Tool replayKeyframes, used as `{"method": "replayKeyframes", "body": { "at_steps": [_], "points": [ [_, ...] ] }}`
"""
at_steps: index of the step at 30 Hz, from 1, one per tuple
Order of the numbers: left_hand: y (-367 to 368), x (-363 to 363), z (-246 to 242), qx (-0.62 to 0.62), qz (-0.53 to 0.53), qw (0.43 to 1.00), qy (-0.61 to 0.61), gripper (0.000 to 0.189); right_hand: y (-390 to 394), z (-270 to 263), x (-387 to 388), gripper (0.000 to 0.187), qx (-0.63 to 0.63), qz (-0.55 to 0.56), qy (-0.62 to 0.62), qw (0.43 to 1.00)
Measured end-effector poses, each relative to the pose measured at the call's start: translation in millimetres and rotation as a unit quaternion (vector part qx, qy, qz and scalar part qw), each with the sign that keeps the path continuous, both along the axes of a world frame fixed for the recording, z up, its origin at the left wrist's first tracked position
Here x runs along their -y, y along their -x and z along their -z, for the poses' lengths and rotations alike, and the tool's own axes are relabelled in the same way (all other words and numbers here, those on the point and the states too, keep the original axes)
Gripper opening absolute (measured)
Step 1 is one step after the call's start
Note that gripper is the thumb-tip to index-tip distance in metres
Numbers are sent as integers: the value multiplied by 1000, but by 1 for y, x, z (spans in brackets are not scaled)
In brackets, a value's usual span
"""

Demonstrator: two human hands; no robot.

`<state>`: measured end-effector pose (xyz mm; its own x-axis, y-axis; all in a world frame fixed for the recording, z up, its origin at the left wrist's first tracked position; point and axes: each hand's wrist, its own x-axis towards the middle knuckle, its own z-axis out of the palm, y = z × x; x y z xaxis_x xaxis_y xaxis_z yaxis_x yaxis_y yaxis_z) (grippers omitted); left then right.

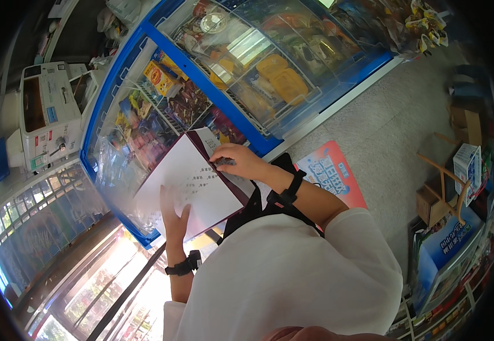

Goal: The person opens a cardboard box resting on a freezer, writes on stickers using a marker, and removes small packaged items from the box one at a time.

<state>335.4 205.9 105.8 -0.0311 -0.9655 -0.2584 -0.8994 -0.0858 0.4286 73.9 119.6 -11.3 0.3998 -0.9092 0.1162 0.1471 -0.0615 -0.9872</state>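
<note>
An open book or folder with a dark maroon cover (239, 195) lies tilted in front of me, above the chest freezer's glass. Its large white page (212, 204) carries short lines of writing. Over the lower left of that page is my left hand (175, 215), thumb apart from blurred fingers, nothing visible in its grasp. My right hand (238, 161) has its bent fingertips at the maroon strip along the page's right edge; whether they pinch it is not clear. Beyond the strip, a narrower white sheet (206, 138) is partly covered by that hand. Black bands are on both wrists.
A blue-framed chest freezer (225, 100) with packaged goods runs across the top. White machine (48, 102) stands at left. A pink printed board (336, 170) is beside my right arm. At right are a wooden stool (443, 170), a white basket (466, 170) and cardboard box (432, 204).
</note>
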Motion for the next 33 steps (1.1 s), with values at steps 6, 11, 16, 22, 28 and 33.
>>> {"method": "replayKeyframes", "body": {
  "at_steps": [6,11,16,22,28,33],
  "points": [
    [10,1,2,14,14,1000,-14,85,1,-2,2,25,6,-7,-20,1000],
    [14,4,0,46,24,998,-37,92,1,0,4,21,20,-7,-9,1000],
    [10,2,6,49,21,998,-27,93,1,-3,2,18,5,5,12,1000],
    [8,2,11,34,18,999,-10,94,-1,-5,0,24,24,12,-23,999],
    [1,1,15,54,28,998,-13,94,2,-8,5,24,-8,-16,-2,1000],
    [-5,-4,22,58,45,997,13,94,0,-3,4,21,-13,-26,-5,1000]
  ]
}}
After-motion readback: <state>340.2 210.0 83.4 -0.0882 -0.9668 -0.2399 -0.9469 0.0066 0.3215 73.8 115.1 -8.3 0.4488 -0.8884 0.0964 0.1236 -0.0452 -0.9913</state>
